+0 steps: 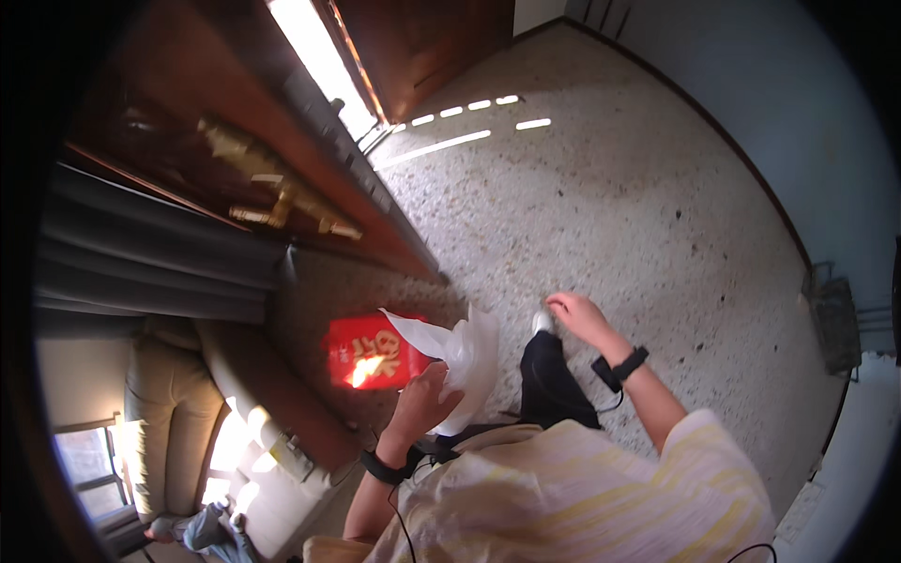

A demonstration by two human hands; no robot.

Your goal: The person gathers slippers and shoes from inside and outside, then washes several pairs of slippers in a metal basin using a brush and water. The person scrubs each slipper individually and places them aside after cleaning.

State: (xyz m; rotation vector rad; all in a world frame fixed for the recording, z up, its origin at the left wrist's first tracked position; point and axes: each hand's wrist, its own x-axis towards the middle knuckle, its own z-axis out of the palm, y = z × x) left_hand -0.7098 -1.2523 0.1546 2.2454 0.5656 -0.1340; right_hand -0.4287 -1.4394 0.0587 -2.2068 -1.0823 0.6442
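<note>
My left hand (424, 403) is at a thin white plastic bag (473, 362), its fingers against the bag's left side; how firmly they hold it is hidden. Left of the bag, a red mat or package with yellow characters (366, 352) lies low near the floor, with a bright sun patch on it. My right hand (574, 313) is held out over the floor, fingers bent, with nothing visible in it. A brown wooden door (317, 141) with a brass handle and lock plate (281, 190) stands ajar at the upper left.
Grey curtains (155, 260) hang beside the door. Beneath them are a brown sofa (172, 408) and a pale surface with sunlit patches. Speckled terrazzo floor (598, 197) extends toward a wall. A dark metal rack (834, 324) stands against the right wall. Bright light enters through the door gap.
</note>
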